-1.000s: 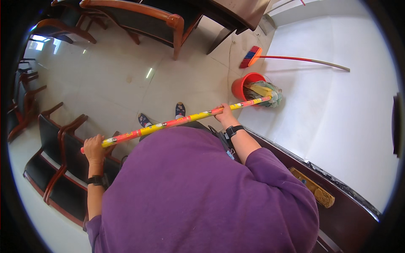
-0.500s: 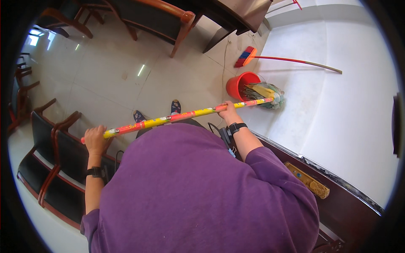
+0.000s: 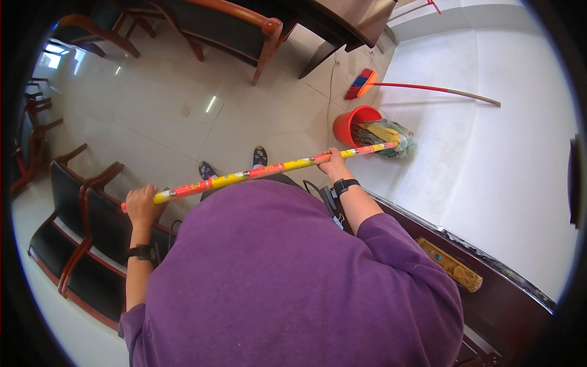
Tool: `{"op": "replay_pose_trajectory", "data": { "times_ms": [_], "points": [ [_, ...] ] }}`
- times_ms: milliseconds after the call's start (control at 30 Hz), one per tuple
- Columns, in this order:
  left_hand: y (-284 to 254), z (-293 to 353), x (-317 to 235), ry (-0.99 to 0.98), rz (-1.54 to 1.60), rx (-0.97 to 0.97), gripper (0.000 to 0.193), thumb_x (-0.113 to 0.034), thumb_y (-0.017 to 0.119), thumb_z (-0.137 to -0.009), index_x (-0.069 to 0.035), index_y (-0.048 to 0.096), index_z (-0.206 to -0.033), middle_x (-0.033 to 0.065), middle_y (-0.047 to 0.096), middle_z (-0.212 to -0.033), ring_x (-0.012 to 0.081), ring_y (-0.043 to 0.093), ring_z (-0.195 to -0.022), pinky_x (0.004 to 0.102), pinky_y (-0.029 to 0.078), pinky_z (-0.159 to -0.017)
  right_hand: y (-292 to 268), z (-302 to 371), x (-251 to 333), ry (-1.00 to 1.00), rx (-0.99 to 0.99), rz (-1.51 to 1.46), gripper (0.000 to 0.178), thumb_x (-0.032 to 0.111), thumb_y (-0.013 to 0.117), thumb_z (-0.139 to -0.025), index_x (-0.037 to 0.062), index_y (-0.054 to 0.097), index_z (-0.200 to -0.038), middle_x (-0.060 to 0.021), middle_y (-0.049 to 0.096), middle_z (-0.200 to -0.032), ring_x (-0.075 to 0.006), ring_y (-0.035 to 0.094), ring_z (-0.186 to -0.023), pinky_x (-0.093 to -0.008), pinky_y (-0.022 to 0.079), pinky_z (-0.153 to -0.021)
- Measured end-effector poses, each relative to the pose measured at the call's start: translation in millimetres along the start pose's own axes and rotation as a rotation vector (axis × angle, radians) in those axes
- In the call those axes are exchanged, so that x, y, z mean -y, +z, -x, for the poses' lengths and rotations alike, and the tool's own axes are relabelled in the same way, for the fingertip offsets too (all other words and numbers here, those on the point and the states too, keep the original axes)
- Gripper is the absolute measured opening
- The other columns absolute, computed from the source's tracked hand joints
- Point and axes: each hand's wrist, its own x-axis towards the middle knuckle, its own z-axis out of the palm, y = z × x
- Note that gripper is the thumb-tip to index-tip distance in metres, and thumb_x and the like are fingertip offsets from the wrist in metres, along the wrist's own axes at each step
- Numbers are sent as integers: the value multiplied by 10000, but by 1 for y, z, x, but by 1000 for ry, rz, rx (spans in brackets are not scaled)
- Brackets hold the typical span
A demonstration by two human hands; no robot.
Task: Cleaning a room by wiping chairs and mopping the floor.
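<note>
A mop (image 3: 238, 177) with a red and yellow patterned handle lies across the view in front of my body, held in both hands. My left hand (image 3: 142, 205) grips it near its end, fingers wrapped round the handle. Farther along toward the mop head, my right hand (image 3: 332, 161) is closed round it too. Grey-green strands of the mop head (image 3: 402, 142) hang at the right, in front of the white wall. Behind them is a red bucket (image 3: 346, 127), partly hidden by the strands; I cannot tell whether they touch it.
A broom (image 3: 365, 84) with a red handle leans against the white wall (image 3: 477, 153). Black-seated wooden chairs (image 3: 92, 287) line the left, and another chair (image 3: 214, 37) stands ahead beside a dark desk (image 3: 348, 18). A door with a brass plate (image 3: 452, 264) is close on my right.
The floor, chairs and bucket have shifted slightly to the right in the view. My left hand and the handle's end sit slightly farther right and lower; both hands keep their grip.
</note>
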Motion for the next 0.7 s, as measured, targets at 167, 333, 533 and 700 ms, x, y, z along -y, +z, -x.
{"op": "replay_pose_trajectory", "data": {
  "times_ms": [167,333,533,700],
  "points": [
    [-1,4,-3,-22,-28,6,284,-332,642,-660,-100,479,-633,79,516,-555,267,523,-565,366,373,-576,2,0,0,32,14,-17,110,90,477,-759,87,371,-734,-52,399,-599,-199,424,-536,-356,423,-559],
    [-17,10,-12,-34,3,61,284,-378,645,-629,-117,534,-632,77,539,-568,255,544,-576,371,388,-591,-14,-18,-1,78,181,69,118,131,470,-774,76,366,-759,-59,399,-653,-205,432,-592,-387,426,-597],
    [11,9,7,-83,-102,89,248,-334,668,-596,-129,538,-650,45,563,-603,232,558,-601,355,400,-615,-14,-13,17,100,126,84,107,142,444,-769,97,378,-698,-59,428,-637,-204,456,-579,-393,439,-598],
    [8,19,12,-79,-73,78,255,-355,668,-622,-137,538,-640,42,563,-589,221,560,-581,344,396,-597,-3,-9,6,118,96,125,112,122,449,-775,99,373,-696,-50,421,-610,-196,445,-548,-365,431,-561]
  ]
}}
